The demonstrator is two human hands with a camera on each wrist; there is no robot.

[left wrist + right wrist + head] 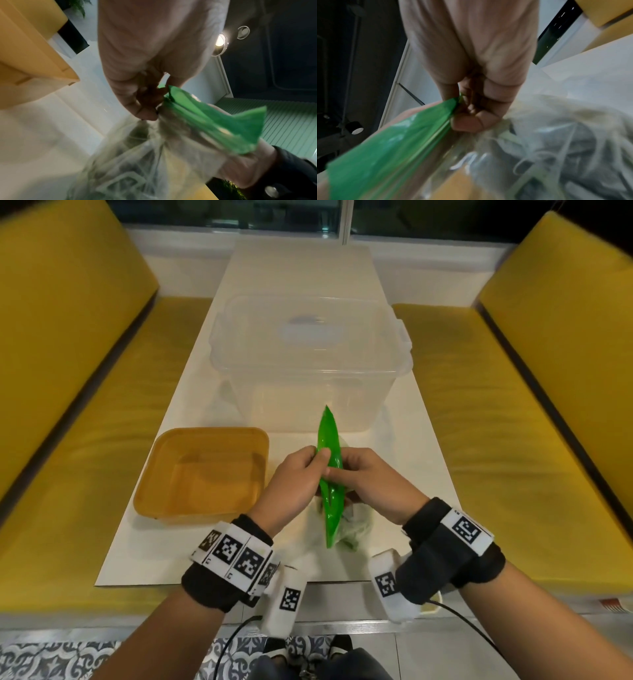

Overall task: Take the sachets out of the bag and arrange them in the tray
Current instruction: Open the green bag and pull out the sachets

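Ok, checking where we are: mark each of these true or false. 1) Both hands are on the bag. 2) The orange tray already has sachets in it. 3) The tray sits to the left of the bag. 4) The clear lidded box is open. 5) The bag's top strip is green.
1) True: the left hand and the right hand both grip the bag at its top.
2) False: the orange tray shows no sachets inside.
3) True.
4) False: the clear box has its lid on.
5) True: the green strip runs along the bag's top.
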